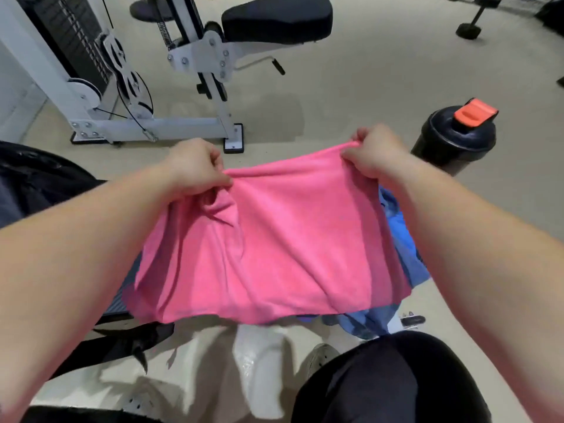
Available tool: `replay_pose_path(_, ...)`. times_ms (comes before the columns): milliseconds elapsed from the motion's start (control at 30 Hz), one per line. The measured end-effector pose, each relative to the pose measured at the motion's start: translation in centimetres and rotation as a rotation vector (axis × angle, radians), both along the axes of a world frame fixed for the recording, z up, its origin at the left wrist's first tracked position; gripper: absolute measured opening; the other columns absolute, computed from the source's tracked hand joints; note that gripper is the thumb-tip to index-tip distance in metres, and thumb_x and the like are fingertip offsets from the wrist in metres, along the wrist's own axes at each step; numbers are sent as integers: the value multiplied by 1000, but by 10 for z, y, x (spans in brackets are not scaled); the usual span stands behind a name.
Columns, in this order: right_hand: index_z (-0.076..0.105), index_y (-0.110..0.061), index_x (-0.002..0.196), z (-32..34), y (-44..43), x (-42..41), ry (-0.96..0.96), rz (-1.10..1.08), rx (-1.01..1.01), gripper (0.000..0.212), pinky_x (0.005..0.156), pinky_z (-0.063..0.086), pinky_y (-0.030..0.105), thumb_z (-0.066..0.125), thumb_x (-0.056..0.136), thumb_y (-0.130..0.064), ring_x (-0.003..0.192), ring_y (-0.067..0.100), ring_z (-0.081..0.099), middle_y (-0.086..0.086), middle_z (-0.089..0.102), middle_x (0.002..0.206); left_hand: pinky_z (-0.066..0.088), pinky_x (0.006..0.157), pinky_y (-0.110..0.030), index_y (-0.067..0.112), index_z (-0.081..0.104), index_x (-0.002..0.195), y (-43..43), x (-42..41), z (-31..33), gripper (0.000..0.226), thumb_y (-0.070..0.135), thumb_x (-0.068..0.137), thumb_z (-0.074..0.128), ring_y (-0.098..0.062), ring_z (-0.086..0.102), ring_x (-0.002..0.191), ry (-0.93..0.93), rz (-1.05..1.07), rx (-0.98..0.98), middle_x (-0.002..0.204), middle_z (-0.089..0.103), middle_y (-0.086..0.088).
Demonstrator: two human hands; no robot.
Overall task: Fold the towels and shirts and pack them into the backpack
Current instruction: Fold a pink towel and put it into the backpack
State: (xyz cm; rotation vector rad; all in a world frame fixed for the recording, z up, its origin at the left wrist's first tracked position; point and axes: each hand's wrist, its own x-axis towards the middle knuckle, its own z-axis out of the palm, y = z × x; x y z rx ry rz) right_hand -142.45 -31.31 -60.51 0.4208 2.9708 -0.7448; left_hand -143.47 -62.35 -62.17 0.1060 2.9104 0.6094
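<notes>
A pink towel hangs spread out in front of me, held up by its far edge. My left hand pinches the towel's left corner. My right hand pinches the right corner, fingers curled round the hem. Blue cloth lies under and to the right of the towel, mostly hidden by it. A black backpack sits at the left, partly behind my left forearm, with a black strap trailing on the floor.
A black shaker bottle with an orange cap stands right of my right hand. A white weight machine with a black seat fills the far left. My black-clad knee and white shoes are at the bottom. A dumbbell lies far right.
</notes>
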Motion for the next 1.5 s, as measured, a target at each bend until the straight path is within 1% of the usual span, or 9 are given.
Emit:
replay_pose_path(133, 44, -26, 143, -31, -24, 11, 171, 24, 13, 60, 104, 41, 41, 64, 87, -28, 125, 36, 49, 14, 47, 138, 47, 77, -37, 25, 59, 91, 6, -5, -39, 33, 42, 72, 79, -28, 59, 93, 182, 0, -24, 90, 62, -3)
replay_pose_path(233, 38, -34, 148, -46, -54, 42, 284, 188, 261, 68, 114, 30, 54, 59, 86, -50, 140, 37, 34, 13, 32, 155, 48, 89, -41, 19, 62, 111, 2, 7, -58, 36, 32, 81, 76, -33, 57, 104, 228, 32, 16, 109, 56, -9)
replay_pose_path(367, 21, -37, 157, -86, -67, 67, 13, 448, 484, 77, 118, -5, 66, 31, 91, -75, 153, 40, -8, 9, -4, 169, 46, 97, -51, 17, 59, 124, -10, 24, -69, 45, 40, 86, 68, -42, 54, 113, 234, 56, -88, 121, 54, -16)
replay_pose_path(467, 10, -38, 160, -108, -44, 68, -88, 417, 597, 85, 115, -12, 68, 14, 87, -83, 150, 43, -22, 11, -12, 168, 44, 93, -51, 19, 56, 127, -23, 36, -67, 46, 47, 91, 60, -43, 54, 114, 226, 98, -195, 125, 54, -16)
replay_pose_path(600, 8, -38, 160, -112, -28, 66, -75, 344, 607, 92, 115, -14, 66, 9, 83, -87, 151, 43, -20, 13, -9, 168, 46, 91, -54, 17, 55, 129, -51, 44, -62, 48, 48, 91, 59, -44, 54, 109, 270, 90, -320, 122, 56, -18)
replay_pose_path(800, 9, -40, 159, -101, -49, 78, -9, 405, 529, 82, 115, -12, 69, 11, 89, -81, 152, 39, -17, 9, -8, 169, 40, 102, -55, 15, 51, 138, -67, 78, -55, 62, 48, 88, 67, -45, 48, 118, 327, 102, -298, 136, 49, -21)
replay_pose_path(1133, -6, -45, 158, -127, -104, 120, -67, 533, 442, 80, 115, -12, 68, 5, 87, -82, 153, 37, -18, 2, -17, 168, 45, 99, -54, 17, 50, 139, -86, 171, -83, 61, 46, 88, 65, -44, 47, 114, 61, 231, -297, 132, 51, -18)
replay_pose_path(1367, -6, -44, 158, -126, -101, 124, -59, 555, 455, 83, 118, -8, 66, 4, 85, -83, 154, 36, -14, 3, -14, 168, 49, 75, -43, 18, 68, 90, -86, 185, -68, 20, 31, 96, 54, -35, 60, 86, 124, 235, -62, 87, 63, -8)
replay_pose_path(1500, -5, -44, 158, -125, -100, 125, -64, 555, 458, 83, 118, -7, 65, 2, 84, -83, 154, 35, -12, 2, -13, 169, 48, 63, -40, 14, 58, 86, -91, 203, -69, 25, 38, 94, 55, -37, 59, 73, 148, 330, -287, 84, 55, -8)
